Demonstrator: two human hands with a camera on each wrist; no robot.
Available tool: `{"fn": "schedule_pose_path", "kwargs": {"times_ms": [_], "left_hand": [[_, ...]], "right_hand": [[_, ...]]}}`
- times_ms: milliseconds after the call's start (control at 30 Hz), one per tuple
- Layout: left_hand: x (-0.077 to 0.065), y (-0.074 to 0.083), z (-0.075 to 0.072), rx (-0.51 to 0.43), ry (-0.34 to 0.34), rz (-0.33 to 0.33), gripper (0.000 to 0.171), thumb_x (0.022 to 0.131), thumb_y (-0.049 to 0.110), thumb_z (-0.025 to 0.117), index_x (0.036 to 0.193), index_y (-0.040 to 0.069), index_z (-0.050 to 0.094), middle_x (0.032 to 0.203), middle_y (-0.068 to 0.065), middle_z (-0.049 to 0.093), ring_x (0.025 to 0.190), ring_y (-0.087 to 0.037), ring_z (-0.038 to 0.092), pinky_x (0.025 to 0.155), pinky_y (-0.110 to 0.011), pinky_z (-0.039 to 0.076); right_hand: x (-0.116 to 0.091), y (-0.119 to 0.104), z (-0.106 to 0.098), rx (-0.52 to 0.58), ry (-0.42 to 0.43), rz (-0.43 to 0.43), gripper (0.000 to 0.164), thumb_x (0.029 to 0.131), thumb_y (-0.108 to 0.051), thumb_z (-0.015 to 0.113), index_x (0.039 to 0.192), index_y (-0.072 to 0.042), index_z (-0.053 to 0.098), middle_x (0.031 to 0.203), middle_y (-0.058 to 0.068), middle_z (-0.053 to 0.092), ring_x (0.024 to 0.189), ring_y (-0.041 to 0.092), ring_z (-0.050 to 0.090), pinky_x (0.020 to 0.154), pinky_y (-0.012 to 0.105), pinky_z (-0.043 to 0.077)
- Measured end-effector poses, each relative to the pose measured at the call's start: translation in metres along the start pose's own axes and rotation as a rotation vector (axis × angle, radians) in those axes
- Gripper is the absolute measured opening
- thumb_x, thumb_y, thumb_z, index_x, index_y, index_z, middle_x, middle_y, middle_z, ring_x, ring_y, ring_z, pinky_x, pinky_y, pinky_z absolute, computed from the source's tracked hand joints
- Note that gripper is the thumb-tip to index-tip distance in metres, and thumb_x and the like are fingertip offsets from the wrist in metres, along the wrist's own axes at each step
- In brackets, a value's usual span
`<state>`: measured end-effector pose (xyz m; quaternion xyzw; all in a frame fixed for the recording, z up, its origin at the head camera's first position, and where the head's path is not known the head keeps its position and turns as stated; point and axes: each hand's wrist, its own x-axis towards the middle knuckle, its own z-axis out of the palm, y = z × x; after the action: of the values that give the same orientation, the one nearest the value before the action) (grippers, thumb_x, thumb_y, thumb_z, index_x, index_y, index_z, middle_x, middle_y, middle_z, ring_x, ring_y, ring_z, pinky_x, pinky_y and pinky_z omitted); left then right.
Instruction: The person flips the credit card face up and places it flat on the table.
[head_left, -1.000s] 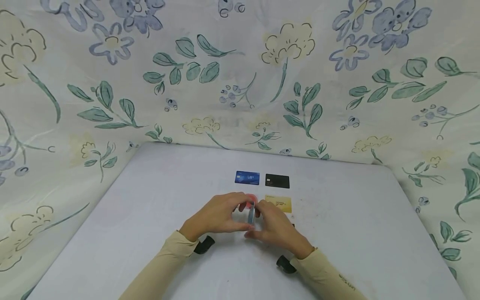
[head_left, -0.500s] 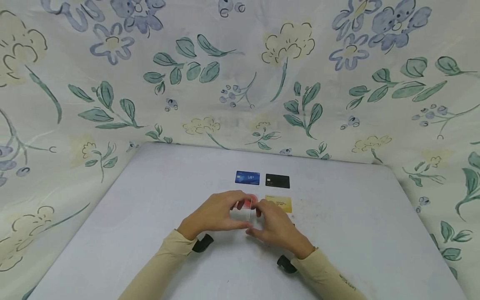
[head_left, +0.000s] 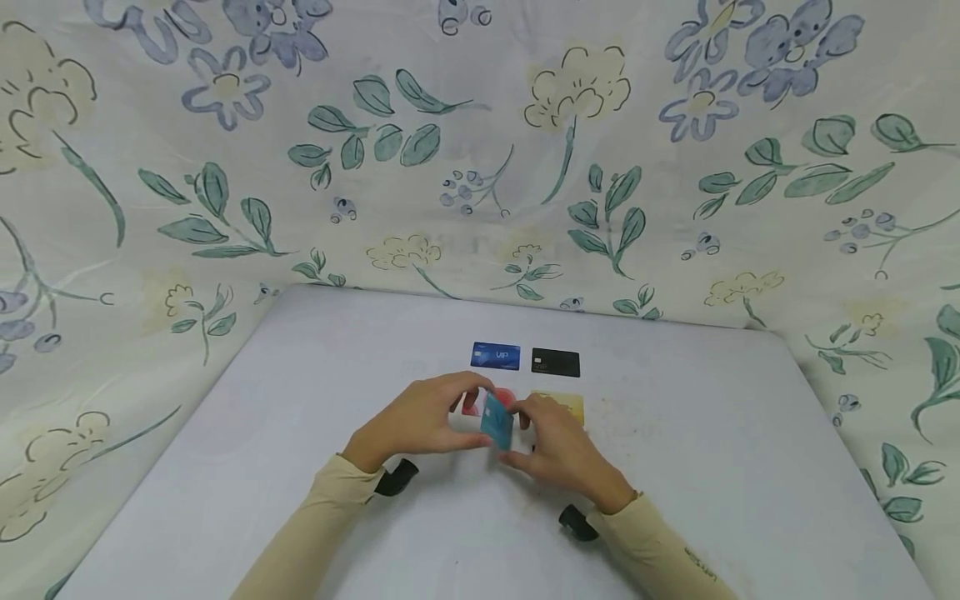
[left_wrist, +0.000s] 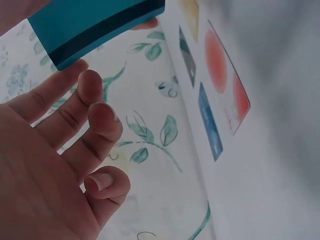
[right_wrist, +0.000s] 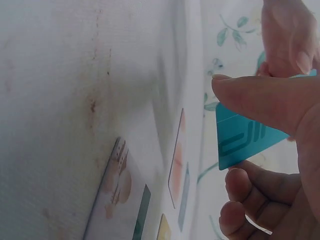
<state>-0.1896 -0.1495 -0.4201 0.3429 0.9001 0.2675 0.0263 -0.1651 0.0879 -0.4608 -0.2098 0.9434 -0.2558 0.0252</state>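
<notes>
A teal plastic card (head_left: 497,422) is raised above the table between my two hands. My left hand (head_left: 416,421) holds it at its left side, index finger at the top and thumb at the bottom. From the other side my right hand (head_left: 562,454) pinches it between thumb and index finger. In the left wrist view the card (left_wrist: 100,27) shows a dark stripe along its back. Its front, with a darker line design, faces the right wrist view, where my thumb (right_wrist: 265,97) covers the upper edge. Some fingertips are hidden behind the card.
Beyond my hands lie a blue VIP card (head_left: 495,356) and a black card (head_left: 556,362). Nearer are a red-and-white card (head_left: 504,396) and a yellow card (head_left: 572,407), both partly covered by my hands. The right wrist view shows another card with a pinkish picture (right_wrist: 117,187) on the table.
The teal card has turned from nearly edge-on to showing its face in the head view. My left hand has shifted slightly left and away from me; my right hand has moved little.
</notes>
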Motion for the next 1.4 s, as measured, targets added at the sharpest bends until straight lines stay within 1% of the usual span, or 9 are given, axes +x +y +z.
{"fn": "schedule_pose_path", "kwargs": {"times_ms": [133, 367, 467, 667, 733, 900, 1133, 1400], "left_hand": [[-0.001, -0.001, -0.002, 0.018, -0.008, -0.013, 0.058, 0.084, 0.050, 0.080, 0.132, 0.022, 0.061, 0.098, -0.002, 0.063, 0.086, -0.020, 0.059, 0.066, -0.023, 0.045], [-0.002, -0.003, -0.005, 0.067, -0.031, -0.060, 0.062, 0.083, 0.050, 0.080, 0.133, 0.021, 0.058, 0.103, -0.004, 0.066, 0.091, -0.022, 0.064, 0.069, -0.022, 0.048], [-0.003, -0.004, -0.007, 0.095, -0.044, -0.073, 0.061, 0.083, 0.050, 0.080, 0.132, 0.021, 0.058, 0.102, -0.004, 0.066, 0.088, -0.019, 0.062, 0.068, -0.023, 0.047], [-0.003, -0.004, -0.009, 0.158, -0.081, -0.089, 0.055, 0.083, 0.047, 0.079, 0.127, 0.021, 0.060, 0.098, -0.002, 0.065, 0.081, -0.010, 0.054, 0.064, -0.023, 0.045], [-0.003, -0.006, -0.008, 0.182, -0.096, -0.096, 0.054, 0.082, 0.047, 0.078, 0.126, 0.021, 0.060, 0.096, -0.001, 0.064, 0.081, -0.010, 0.054, 0.062, -0.024, 0.045], [-0.002, -0.009, -0.005, 0.219, -0.131, -0.120, 0.052, 0.082, 0.046, 0.079, 0.124, 0.022, 0.061, 0.097, 0.002, 0.064, 0.083, -0.010, 0.055, 0.065, -0.025, 0.047], [-0.002, -0.011, 0.001, 0.235, -0.177, -0.139, 0.048, 0.079, 0.042, 0.083, 0.117, 0.021, 0.063, 0.098, 0.003, 0.068, 0.084, -0.011, 0.057, 0.071, -0.030, 0.051], [0.000, -0.008, 0.004, 0.245, -0.241, -0.185, 0.048, 0.077, 0.042, 0.087, 0.114, 0.020, 0.066, 0.091, 0.004, 0.066, 0.079, -0.013, 0.054, 0.073, -0.034, 0.051]], "right_hand": [[0.000, 0.001, -0.001, -0.009, -0.007, 0.005, 0.059, 0.082, -0.043, 0.087, 0.129, -0.015, 0.063, 0.099, -0.005, 0.058, 0.092, 0.011, 0.051, 0.074, 0.025, 0.046], [0.001, 0.001, -0.003, -0.016, -0.013, 0.011, 0.060, 0.081, -0.043, 0.087, 0.128, -0.015, 0.064, 0.098, -0.005, 0.059, 0.092, 0.012, 0.051, 0.074, 0.025, 0.046], [0.001, 0.001, -0.004, -0.020, -0.013, 0.007, 0.058, 0.081, -0.042, 0.087, 0.127, -0.016, 0.064, 0.097, -0.006, 0.058, 0.092, 0.011, 0.051, 0.074, 0.025, 0.045], [0.000, 0.002, -0.004, -0.029, -0.010, -0.007, 0.055, 0.081, -0.043, 0.087, 0.124, -0.016, 0.065, 0.095, -0.005, 0.057, 0.091, 0.011, 0.050, 0.072, 0.024, 0.043], [0.000, 0.002, -0.004, -0.031, -0.008, -0.012, 0.055, 0.081, -0.043, 0.087, 0.123, -0.015, 0.066, 0.094, -0.005, 0.057, 0.090, 0.011, 0.049, 0.072, 0.024, 0.043], [0.001, 0.003, -0.002, -0.041, -0.014, -0.011, 0.055, 0.080, -0.042, 0.088, 0.124, -0.015, 0.067, 0.092, -0.006, 0.056, 0.089, 0.010, 0.049, 0.072, 0.024, 0.043], [0.002, 0.005, 0.000, -0.050, -0.046, -0.019, 0.055, 0.080, -0.038, 0.088, 0.125, -0.014, 0.069, 0.091, -0.006, 0.058, 0.086, 0.011, 0.050, 0.074, 0.026, 0.044], [0.003, 0.005, 0.004, -0.067, -0.102, -0.020, 0.057, 0.079, -0.041, 0.089, 0.126, -0.014, 0.069, 0.091, -0.007, 0.057, 0.088, 0.012, 0.050, 0.079, 0.029, 0.046]]}}
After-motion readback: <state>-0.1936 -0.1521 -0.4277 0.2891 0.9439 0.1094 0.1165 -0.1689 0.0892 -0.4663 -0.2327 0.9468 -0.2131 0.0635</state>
